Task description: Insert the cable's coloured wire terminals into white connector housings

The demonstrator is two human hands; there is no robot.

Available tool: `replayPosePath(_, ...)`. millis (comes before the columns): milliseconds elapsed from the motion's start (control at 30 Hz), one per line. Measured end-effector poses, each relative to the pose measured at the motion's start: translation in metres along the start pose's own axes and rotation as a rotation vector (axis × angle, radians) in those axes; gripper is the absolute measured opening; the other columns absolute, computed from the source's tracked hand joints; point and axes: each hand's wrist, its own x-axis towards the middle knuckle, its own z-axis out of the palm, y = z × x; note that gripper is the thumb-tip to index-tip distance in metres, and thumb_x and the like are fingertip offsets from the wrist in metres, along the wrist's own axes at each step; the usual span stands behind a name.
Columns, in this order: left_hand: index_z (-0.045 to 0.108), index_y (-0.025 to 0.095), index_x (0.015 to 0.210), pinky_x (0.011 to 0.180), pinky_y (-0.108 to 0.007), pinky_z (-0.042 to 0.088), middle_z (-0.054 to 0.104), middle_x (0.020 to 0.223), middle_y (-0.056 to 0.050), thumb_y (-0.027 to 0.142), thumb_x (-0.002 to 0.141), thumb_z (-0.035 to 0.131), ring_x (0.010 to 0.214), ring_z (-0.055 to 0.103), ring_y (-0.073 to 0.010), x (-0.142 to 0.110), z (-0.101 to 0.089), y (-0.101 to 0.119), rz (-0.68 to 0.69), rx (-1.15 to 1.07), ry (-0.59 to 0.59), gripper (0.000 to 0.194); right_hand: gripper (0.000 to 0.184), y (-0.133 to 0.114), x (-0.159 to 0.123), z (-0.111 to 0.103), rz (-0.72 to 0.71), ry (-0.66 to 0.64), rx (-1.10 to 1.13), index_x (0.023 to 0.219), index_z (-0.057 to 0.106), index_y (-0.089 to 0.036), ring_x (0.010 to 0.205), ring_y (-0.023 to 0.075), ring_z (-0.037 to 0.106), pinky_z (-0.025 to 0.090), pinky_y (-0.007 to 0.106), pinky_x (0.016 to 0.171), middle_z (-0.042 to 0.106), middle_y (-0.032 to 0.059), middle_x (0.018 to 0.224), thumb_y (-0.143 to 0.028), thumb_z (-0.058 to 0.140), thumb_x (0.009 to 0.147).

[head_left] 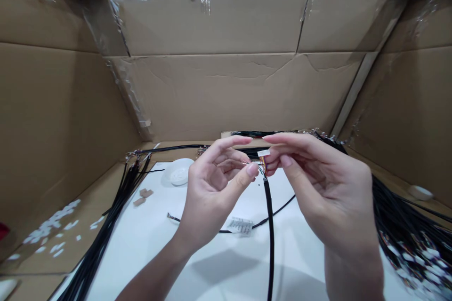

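Both hands are raised over the white work surface, around the end of a black cable (270, 235). Several thin coloured wires (263, 163) fan out of that end and run up to a small white connector (263, 153). My right hand (318, 188) holds the connector and its wires between thumb and curled fingers, index finger stretched out above. My left hand (219, 183) is closed at the thumb and fingertips beside the wires, seemingly on a loose fine wire; the fingers partly hide it. Below, a second black cable with a printed white label (240, 226) lies on the surface.
Cardboard walls (219, 94) surround the white surface (148, 249). Black cable bundles lie at left (116, 221) and right (406, 211), the right one with many white connectors. A white bowl (178, 172), brown scraps (142, 196) and white pieces (49, 228) lie at left.
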Motion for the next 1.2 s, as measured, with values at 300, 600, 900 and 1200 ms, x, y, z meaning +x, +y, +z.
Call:
replayPosePath(300, 0.061, 0.025, 0.103, 0.066, -0.012, 0.057, 0.07, 0.076, 0.005, 0.012, 0.076, 0.078, 0.066, 0.067, -0.0065, -0.001, 0.004, -0.001, 0.082, -0.02, 0.127, 0.034, 0.034, -0.004, -0.001, -0.006, 0.063, -0.026, -0.086, 0.114, 0.064, -0.021, 0.078, 0.006, 0.064, 0.053, 0.015, 0.076, 0.068, -0.0039, 0.086, -0.003, 0.053, 0.088)
replayPosePath(600, 0.053, 0.022, 0.102, 0.073, -0.016, 0.062, 0.073, 0.076, 0.004, 0.006, 0.075, 0.077, 0.076, 0.073, -0.0105, -0.002, 0.013, -0.001, 0.182, -0.038, 0.115, 0.039, 0.025, 0.0, 0.006, -0.01, -0.011, -0.251, -0.122, 0.115, 0.067, -0.03, 0.099, 0.0094, 0.06, 0.05, 0.022, 0.084, 0.066, -0.0039, 0.108, -0.021, 0.061, 0.093)
replayPosePath(900, 0.051, 0.023, 0.107, 0.073, -0.018, 0.063, 0.076, 0.081, 0.004, 0.002, 0.073, 0.079, 0.074, 0.074, -0.0108, -0.002, 0.009, -0.002, 0.07, -0.214, 0.008, 0.049, 0.025, 0.006, 0.015, -0.016, -0.036, -0.378, 0.117, 0.111, 0.071, -0.031, 0.099, 0.0143, 0.061, 0.051, 0.028, 0.08, 0.067, 0.0004, 0.103, -0.017, 0.061, 0.093)
replayPosePath(1200, 0.053, 0.017, 0.104, 0.07, -0.013, 0.06, 0.074, 0.068, 0.003, 0.012, 0.08, 0.077, 0.059, 0.068, -0.004, 0.004, 0.006, -0.001, -0.148, -0.346, -0.08, 0.034, 0.016, 0.003, 0.012, -0.021, -0.046, -0.305, 0.052, 0.098, 0.07, -0.02, 0.085, 0.0105, 0.062, 0.054, 0.023, 0.072, 0.068, 0.0006, 0.092, -0.009, 0.065, 0.087)
